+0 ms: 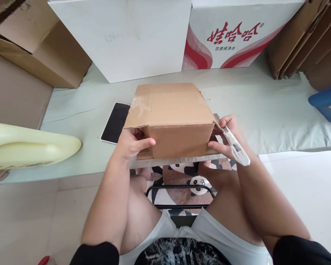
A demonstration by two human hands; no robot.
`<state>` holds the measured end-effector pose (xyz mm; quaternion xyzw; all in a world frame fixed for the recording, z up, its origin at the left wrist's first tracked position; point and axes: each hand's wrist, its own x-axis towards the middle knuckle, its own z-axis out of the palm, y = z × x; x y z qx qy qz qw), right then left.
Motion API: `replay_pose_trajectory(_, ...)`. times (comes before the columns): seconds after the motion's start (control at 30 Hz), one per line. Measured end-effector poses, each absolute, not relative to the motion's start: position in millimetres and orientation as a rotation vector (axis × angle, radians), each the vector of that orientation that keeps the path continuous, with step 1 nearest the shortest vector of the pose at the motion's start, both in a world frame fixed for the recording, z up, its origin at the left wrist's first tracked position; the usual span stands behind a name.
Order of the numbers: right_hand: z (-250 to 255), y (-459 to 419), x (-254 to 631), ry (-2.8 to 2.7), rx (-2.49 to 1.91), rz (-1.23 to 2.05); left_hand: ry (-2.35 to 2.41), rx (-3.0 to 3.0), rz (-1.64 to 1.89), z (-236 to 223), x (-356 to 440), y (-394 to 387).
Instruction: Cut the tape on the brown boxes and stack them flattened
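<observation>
Pale green cloth [71,110] is covering the surface that I am viewing through the head camera. On its far side a plain white carton [143,40] is standing, and just right of it a carton with red lettering [242,55] is showing its printed face. Brown cardboard [63,51] is filling the far left, while folded cardboard sheets [298,40] are standing at the far right. From the left a pale yellow object [44,149] is jutting in. At the middle, by the cloth's near edge, both hands are holding a small brown box [179,141], well apart from each other on opposite sides; I cannot tell whether its base is resting on anything.

My left hand [132,142] is clamping the near left corner, thumb pressing on the near face, fingers partly hidden under the overhanging top. My right hand [230,134] is gripping the right edge, thumb near the corner, fingers curling. A dark tablet [114,123] is lying just left of the box. Across the right hand a slim white utility knife [235,147] is slanting toward the near right.
</observation>
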<state>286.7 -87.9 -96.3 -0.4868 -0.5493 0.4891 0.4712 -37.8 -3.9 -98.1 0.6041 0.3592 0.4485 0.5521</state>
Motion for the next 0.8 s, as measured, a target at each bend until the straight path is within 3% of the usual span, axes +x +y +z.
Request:
replay_pose_trajectory(0.2, -100.0, -80.4, 279.4, -1.330, -1.269, 1.033, 1.091, 1.560, 1.165, -106.7, -28.0, 2.7)
replay_pose_trajectory(0.4, -100.9, -69.9, 270.6, -1.125, -1.502, 0.520, 1.196, 1.626, 1.092, -107.9, -15.7, 0.5)
replay_pose_trajectory(0.63, -113.2, -66.4, 281.3, -0.928, -1.411, 0.497, 1.133, 1.901, 0.942, -110.3, -15.8, -6.7)
replay_pose_trajectory(0.8, -110.3, -57.7, 281.8, -0.784, -1.306, 0.489, 0.866, 1.536, 1.282, -103.5, -17.9, -2.6)
